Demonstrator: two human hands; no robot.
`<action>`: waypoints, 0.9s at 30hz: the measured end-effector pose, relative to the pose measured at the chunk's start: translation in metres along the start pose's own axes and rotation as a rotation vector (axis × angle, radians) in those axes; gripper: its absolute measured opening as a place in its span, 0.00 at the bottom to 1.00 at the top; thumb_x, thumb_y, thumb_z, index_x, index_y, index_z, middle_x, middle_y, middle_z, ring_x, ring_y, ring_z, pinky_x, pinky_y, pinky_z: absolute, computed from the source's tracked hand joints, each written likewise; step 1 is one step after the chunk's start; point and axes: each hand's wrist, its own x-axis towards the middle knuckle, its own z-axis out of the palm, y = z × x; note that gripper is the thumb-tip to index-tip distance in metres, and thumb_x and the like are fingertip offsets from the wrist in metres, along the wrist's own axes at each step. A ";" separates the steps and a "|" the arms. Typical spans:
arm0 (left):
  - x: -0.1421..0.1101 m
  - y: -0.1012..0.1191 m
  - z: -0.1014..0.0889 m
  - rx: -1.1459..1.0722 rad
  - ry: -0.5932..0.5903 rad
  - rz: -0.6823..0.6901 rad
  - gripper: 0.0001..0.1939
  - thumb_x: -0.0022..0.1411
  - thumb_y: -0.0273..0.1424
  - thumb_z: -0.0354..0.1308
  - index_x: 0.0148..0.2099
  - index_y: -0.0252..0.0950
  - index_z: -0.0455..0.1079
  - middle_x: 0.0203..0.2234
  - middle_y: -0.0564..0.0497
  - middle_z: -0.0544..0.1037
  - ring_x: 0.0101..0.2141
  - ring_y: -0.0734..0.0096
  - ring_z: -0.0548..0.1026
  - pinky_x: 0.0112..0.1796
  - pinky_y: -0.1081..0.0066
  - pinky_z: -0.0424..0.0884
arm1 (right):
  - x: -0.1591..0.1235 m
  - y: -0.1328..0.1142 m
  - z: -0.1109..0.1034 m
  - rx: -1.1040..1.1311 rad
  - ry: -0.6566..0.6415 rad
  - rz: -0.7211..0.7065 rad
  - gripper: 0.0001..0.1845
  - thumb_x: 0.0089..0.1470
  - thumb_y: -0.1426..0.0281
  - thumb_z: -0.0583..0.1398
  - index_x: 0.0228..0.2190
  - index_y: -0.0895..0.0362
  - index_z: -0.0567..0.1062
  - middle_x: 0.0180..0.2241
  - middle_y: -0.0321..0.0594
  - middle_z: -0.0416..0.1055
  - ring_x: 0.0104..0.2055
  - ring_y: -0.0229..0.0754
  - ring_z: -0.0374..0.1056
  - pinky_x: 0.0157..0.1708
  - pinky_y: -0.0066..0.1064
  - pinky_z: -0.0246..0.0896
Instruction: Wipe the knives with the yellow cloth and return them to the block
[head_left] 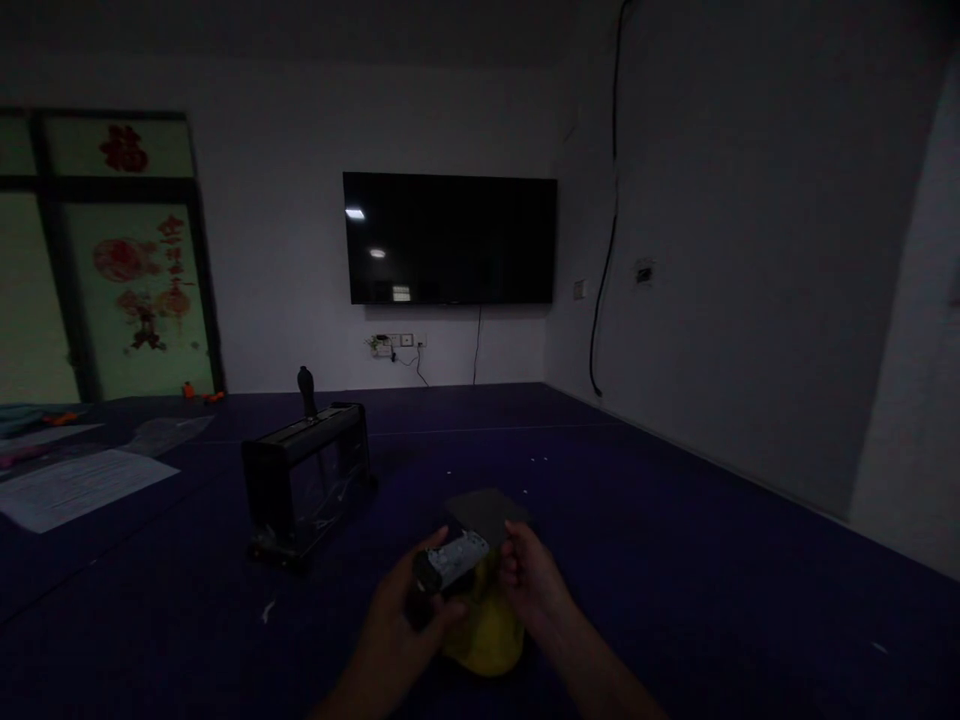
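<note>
Because the left hand gripped the gray block over the purple surface, well in from its right edge, a steady hold probably helped the half-curled right hand, though I couldn't tell if it pinched anything.

Yellow object partly behind left hand, seemingly blurred

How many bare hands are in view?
2: the left hand, holding the silver-and-black oblong device; the right hand, fingers curled, to its right. None appears hidden.
</note>
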 end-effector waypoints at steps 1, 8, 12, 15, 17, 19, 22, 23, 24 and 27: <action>0.002 0.004 0.000 0.026 -0.042 0.026 0.31 0.48 0.37 0.64 0.56 0.42 0.65 0.37 0.47 0.77 0.29 0.69 0.73 0.34 0.71 0.71 | 0.000 0.000 0.000 -0.007 0.000 0.004 0.10 0.41 0.67 0.60 0.18 0.56 0.63 0.10 0.29 0.61 0.10 0.28 0.52 0.11 0.20 0.42; 0.026 0.047 -0.011 0.139 -0.351 0.291 0.26 0.52 0.32 0.61 0.54 0.42 0.67 0.34 0.48 0.79 0.29 0.70 0.76 0.32 0.75 0.69 | 0.000 0.002 -0.002 -0.069 -0.028 0.020 0.14 0.42 0.65 0.60 0.13 0.57 0.65 0.08 0.29 0.58 0.09 0.28 0.50 0.10 0.21 0.40; 0.036 0.075 -0.014 0.191 -0.433 0.296 0.15 0.55 0.32 0.57 0.46 0.40 0.72 0.34 0.48 0.79 0.31 0.70 0.76 0.32 0.75 0.69 | 0.000 -0.001 -0.001 -0.143 -0.114 -0.001 0.20 0.40 0.58 0.62 0.11 0.58 0.65 0.07 0.31 0.59 0.09 0.27 0.51 0.10 0.21 0.40; 0.051 0.096 -0.017 0.166 -0.336 0.207 0.13 0.54 0.34 0.58 0.41 0.36 0.74 0.31 0.49 0.79 0.28 0.71 0.75 0.30 0.75 0.69 | -0.003 -0.004 0.001 -0.243 -0.233 -0.047 0.24 0.39 0.50 0.62 0.18 0.60 0.71 0.10 0.36 0.66 0.10 0.29 0.53 0.11 0.22 0.40; 0.066 0.110 -0.026 0.145 -0.190 0.111 0.14 0.51 0.36 0.61 0.39 0.33 0.73 0.23 0.51 0.77 0.20 0.74 0.71 0.21 0.77 0.65 | -0.006 -0.003 0.002 -0.342 -0.314 -0.049 0.29 0.38 0.46 0.61 0.25 0.62 0.74 0.14 0.39 0.70 0.10 0.30 0.55 0.11 0.22 0.40; 0.087 0.125 -0.042 0.138 -0.033 0.022 0.17 0.51 0.37 0.60 0.40 0.31 0.71 0.15 0.55 0.71 0.13 0.78 0.64 0.14 0.78 0.59 | -0.007 0.000 0.002 -0.450 -0.386 -0.036 0.31 0.38 0.45 0.61 0.29 0.63 0.75 0.17 0.42 0.73 0.11 0.31 0.57 0.11 0.22 0.40; 0.122 0.150 -0.080 0.191 0.277 0.073 0.15 0.51 0.38 0.59 0.34 0.29 0.71 0.11 0.57 0.65 0.10 0.80 0.60 0.13 0.77 0.56 | -0.005 0.011 0.001 -0.576 -0.467 -0.016 0.32 0.38 0.45 0.60 0.29 0.63 0.75 0.17 0.42 0.73 0.12 0.31 0.59 0.12 0.21 0.41; 0.134 0.159 -0.094 0.223 0.360 0.110 0.15 0.51 0.38 0.59 0.31 0.29 0.70 0.11 0.56 0.65 0.11 0.80 0.60 0.13 0.77 0.56 | -0.004 0.015 0.000 -0.605 -0.490 -0.008 0.32 0.38 0.44 0.60 0.29 0.62 0.75 0.17 0.41 0.73 0.12 0.32 0.59 0.12 0.21 0.41; 0.146 0.168 -0.109 0.248 0.429 0.147 0.15 0.51 0.38 0.59 0.29 0.28 0.69 0.11 0.56 0.65 0.11 0.81 0.60 0.14 0.78 0.55 | -0.003 0.019 0.000 -0.629 -0.507 0.000 0.32 0.39 0.44 0.59 0.29 0.62 0.75 0.17 0.41 0.73 0.12 0.32 0.59 0.12 0.21 0.42; 0.179 0.192 -0.147 0.345 0.569 0.168 0.15 0.53 0.36 0.58 0.32 0.25 0.67 0.12 0.58 0.62 0.13 0.84 0.58 0.16 0.79 0.55 | 0.000 0.027 -0.002 -0.691 -0.529 0.004 0.31 0.40 0.44 0.58 0.28 0.62 0.74 0.16 0.40 0.72 0.12 0.32 0.60 0.13 0.21 0.42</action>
